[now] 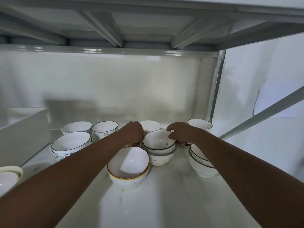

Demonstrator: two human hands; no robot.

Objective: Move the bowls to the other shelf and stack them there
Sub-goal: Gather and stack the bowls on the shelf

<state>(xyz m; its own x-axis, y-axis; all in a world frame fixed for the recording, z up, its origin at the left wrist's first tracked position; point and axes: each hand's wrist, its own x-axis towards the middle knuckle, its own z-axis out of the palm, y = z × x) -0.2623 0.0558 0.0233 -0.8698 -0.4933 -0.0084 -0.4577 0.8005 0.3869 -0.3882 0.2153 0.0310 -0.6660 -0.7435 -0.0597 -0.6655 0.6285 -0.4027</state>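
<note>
front stack: red-rimmed bowl nested in another, near shelf edge
middle stack: speckled bowls, just behind
right hand: fingers pinching the top bowl's rim
left hand: curled beside that stack, grip hidden
back row: more bowls by the wall
</note>
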